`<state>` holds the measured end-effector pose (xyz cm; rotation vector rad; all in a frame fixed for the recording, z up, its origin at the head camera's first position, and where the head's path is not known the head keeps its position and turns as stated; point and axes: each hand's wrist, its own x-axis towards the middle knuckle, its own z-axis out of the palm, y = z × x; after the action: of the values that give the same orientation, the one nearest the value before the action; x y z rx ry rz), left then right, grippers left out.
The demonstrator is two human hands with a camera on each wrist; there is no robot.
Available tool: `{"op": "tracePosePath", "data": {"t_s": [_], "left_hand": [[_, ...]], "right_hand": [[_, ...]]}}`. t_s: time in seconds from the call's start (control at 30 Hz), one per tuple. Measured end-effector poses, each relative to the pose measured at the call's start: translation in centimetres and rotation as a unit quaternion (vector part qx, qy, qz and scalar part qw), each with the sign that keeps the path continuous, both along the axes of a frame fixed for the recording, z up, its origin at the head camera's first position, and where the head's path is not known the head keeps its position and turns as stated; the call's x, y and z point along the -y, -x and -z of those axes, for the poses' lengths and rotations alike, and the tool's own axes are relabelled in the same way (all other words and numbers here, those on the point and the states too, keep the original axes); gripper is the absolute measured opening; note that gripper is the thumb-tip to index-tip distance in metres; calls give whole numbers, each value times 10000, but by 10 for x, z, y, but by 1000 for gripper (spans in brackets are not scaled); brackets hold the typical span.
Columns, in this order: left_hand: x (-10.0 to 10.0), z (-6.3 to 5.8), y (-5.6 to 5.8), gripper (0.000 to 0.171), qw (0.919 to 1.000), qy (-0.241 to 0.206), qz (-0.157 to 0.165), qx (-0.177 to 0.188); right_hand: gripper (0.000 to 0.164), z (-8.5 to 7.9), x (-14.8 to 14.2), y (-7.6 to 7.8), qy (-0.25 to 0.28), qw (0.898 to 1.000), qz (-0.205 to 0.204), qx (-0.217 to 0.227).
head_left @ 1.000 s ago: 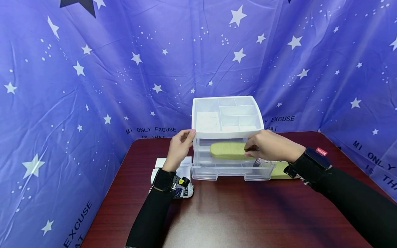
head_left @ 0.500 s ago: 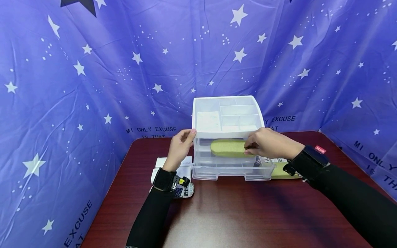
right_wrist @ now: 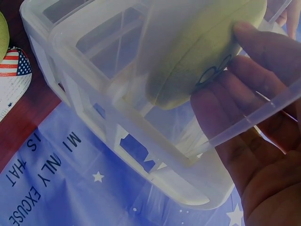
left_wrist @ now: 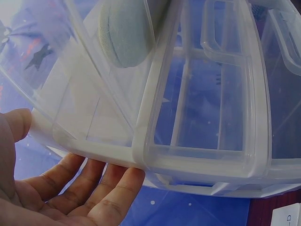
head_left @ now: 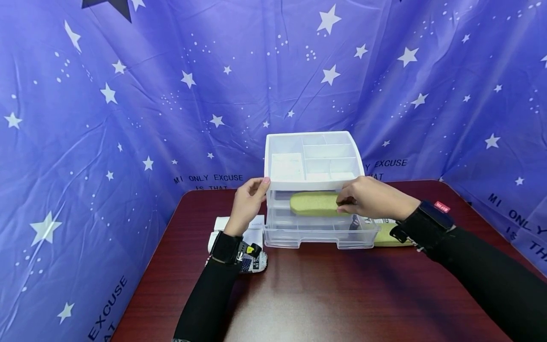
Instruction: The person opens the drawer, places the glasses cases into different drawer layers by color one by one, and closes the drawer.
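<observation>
My right hand [head_left: 369,197] pinches one end of a green eyeglass case [head_left: 314,204] between thumb and fingers. The case lies lengthwise over the pulled-out clear drawer [head_left: 318,240] of a white plastic drawer organizer [head_left: 314,184]. A dark glasses-shaped print shows on the case [right_wrist: 207,61] in the right wrist view, where the drawer's clear wall passes in front of my fingers. My left hand [head_left: 248,204] holds the organizer's left front corner, thumb at the front. In the left wrist view, fingertips [left_wrist: 134,176] of my left hand touch the organizer's edge.
Left of the organizer, white boxes [head_left: 256,228] and a flag-and-newsprint case [head_left: 258,263] lie on the dark red table [head_left: 299,299], partly behind my left wrist. Another green case [head_left: 386,236] lies to the right. A blue star-printed curtain [head_left: 239,85] hangs close behind.
My right hand and the green case have risen slightly within the open drawer, mostly in the first half second. The left hand keeps its place on the organizer.
</observation>
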<state>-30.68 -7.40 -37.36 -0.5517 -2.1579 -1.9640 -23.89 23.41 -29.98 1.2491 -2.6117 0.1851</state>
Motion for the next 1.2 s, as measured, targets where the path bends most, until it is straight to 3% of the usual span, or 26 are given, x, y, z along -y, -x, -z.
{"op": "tracePosePath", "data": {"t_s": [0.4, 0.6, 0.83, 1.2], "left_hand": [[0, 1, -1, 51, 10000, -3, 4, -34], [0, 1, -1, 53, 10000, -9, 40, -70], [0, 1, -2, 56, 9999, 52, 58, -129], [1, 1, -1, 56, 9999, 36, 38, -130]], "right_hand": [[8, 4, 1, -2, 16, 10000, 31, -27], [8, 5, -2, -5, 199, 9992, -38, -356], [6, 9, -12, -9, 694, 9933, -47, -922], [27, 17, -38, -17, 1648, 9757, 69, -1441]]}}
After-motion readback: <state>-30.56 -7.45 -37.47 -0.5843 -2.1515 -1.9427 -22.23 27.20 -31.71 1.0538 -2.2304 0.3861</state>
